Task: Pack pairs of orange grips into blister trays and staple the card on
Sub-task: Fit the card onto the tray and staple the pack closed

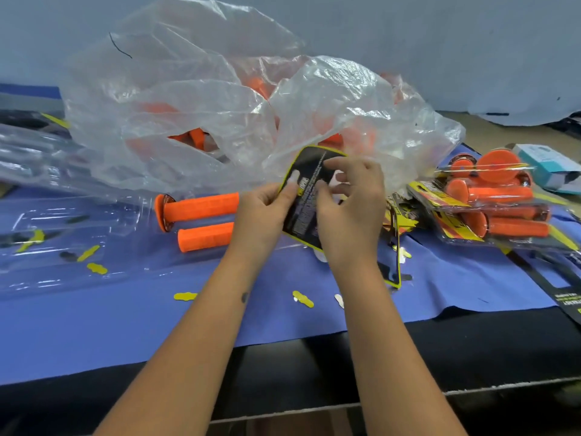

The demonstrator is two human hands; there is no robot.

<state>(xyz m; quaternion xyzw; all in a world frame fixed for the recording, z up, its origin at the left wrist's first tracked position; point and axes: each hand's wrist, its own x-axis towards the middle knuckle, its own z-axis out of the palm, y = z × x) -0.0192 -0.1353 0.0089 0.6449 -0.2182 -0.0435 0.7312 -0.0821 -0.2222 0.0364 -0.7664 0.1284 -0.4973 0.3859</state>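
A black card with a yellow edge is held up over the blue cloth by both hands. My left hand pinches its left edge with the thumb on the printed face. My right hand grips its right side, fingers curled over the top. Two loose orange grips lie side by side just left of my left hand. Clear blister trays lie flat at the left. Packed blister packs of orange grips are piled at the right.
A big clear plastic bag holding more orange grips fills the back. More black and yellow cards lie under my right hand. Yellow punched scraps dot the blue cloth. A light blue box sits far right.
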